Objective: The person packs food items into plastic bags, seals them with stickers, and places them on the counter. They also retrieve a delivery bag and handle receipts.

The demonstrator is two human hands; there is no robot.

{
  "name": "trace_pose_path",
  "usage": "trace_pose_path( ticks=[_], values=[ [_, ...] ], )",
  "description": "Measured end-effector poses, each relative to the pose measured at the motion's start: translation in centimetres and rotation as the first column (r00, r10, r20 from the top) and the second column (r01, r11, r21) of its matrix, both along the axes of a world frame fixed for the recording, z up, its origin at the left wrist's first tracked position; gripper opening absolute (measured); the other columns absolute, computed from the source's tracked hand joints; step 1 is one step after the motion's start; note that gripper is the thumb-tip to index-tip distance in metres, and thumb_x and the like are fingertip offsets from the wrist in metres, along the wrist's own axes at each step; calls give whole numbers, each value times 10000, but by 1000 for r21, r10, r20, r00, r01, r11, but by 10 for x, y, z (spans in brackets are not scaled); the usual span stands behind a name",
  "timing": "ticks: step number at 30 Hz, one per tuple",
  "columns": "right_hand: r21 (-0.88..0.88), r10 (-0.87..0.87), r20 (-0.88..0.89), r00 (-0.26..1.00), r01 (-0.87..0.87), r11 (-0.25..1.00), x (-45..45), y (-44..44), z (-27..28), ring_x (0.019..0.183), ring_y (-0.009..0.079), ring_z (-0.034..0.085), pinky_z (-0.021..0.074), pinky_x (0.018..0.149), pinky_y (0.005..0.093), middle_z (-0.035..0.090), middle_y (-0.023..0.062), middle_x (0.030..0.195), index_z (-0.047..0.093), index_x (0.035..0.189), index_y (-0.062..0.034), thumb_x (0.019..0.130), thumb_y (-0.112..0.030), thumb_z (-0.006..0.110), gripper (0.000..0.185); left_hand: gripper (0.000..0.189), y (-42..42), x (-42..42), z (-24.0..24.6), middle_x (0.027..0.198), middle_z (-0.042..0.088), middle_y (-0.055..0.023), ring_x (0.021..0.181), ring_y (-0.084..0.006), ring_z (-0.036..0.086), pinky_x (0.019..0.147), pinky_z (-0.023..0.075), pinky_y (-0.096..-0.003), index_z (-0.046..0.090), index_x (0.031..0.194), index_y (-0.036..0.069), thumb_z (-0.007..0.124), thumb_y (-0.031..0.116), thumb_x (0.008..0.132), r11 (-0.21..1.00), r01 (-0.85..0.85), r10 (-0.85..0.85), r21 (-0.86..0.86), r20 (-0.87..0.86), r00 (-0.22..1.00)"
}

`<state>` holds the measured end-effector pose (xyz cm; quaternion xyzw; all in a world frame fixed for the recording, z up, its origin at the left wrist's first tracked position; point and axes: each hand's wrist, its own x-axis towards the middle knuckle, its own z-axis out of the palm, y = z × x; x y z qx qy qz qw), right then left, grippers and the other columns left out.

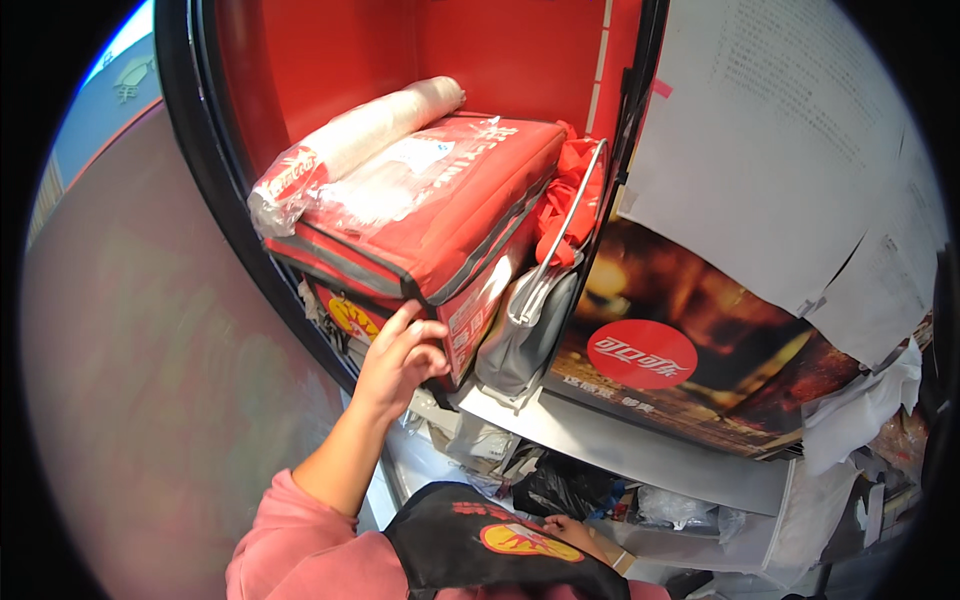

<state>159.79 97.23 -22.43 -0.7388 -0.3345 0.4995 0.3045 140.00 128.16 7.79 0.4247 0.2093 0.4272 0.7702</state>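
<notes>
My left hand (403, 354) is at the front corner of a red insulated delivery bag (480, 217) with grey trim. Its index finger touches the dark corner binding, and the other fingers are loosely curled. Whether they grip the bag cannot be made out. Across the top of the bag lies a long stack of paper cups (367, 139) in a clear plastic sleeve, beside a loose clear plastic wrapper (375, 199). Low in the view, my right hand (568, 529) is partly hidden behind my black apron (457, 540), and its fingers do not show clearly.
The bag stands inside a red-lined cabinet (480, 52) with a dark frame. Right of it are a grey bag (517, 352) with a metal frame and a red cloth bundle (574, 195). A Coca-Cola panel (720, 330) stands further right. Below lies a black plastic bag (559, 484).
</notes>
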Motion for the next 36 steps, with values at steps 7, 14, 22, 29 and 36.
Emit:
trace_pose_path(
  ticks=[7, 14, 22, 29, 36],
  values=[
    [21, 119, 73, 990, -121, 992, 8, 19, -15, 722, 164, 607, 458, 673, 261, 636, 61, 779, 585, 1064, -62, 770, -302, 640, 383, 250, 12, 36, 0, 683, 532, 7, 578, -61, 518, 512, 424, -200, 499, 988, -3, 630, 114, 810, 799, -430, 509, 422, -91, 856],
    [50, 86, 108, 990, -91, 995, 14, 33, -20, 741, 199, 616, 466, 680, 286, 635, 94, 787, 593, 1033, -43, 776, -302, 631, 366, 232, 26, 30, 8, 500, 478, -19, 457, -77, 449, 434, 352, -250, 518, 668, 3, 585, 145, 838, 281, -265, 809, 923, -79, 582],
    [126, 94, 39, 995, -98, 987, 0, 66, -8, 776, 149, 594, 450, 707, 261, 633, 65, 811, 566, 1076, -18, 816, -250, 601, 351, 258, 20, 54, 52, 537, 442, -33, 476, -200, 491, 459, 437, -334, 470, 759, 83, 416, 297, 893, 998, 15, -7, -59, 132, 991],
    [184, 124, -17, 992, -119, 976, -5, 92, 80, 780, 122, 570, 449, 714, 245, 610, 57, 876, 535, 1117, -17, 833, -211, 588, 348, 301, 76, 43, 150, 921, 556, -27, 1097, -254, 455, 932, 270, -496, 511, 1052, 106, 390, 341, 909, 933, -105, 86, 344, 72, 994],
    [473, 487, 154, 860, -497, 728, -19, 171, 257, 865, 166, 580, 451, 765, 276, 610, 73, 946, 503, 1167, -60, 843, -185, 571, 354, 441, 118, 23, 230, 1252, 473, -190, 1262, -335, 289, 1010, 130, -528, 444, 1135, 46, 240, 384, 939, 703, -164, 205, 693, 23, 978]
  ],
)
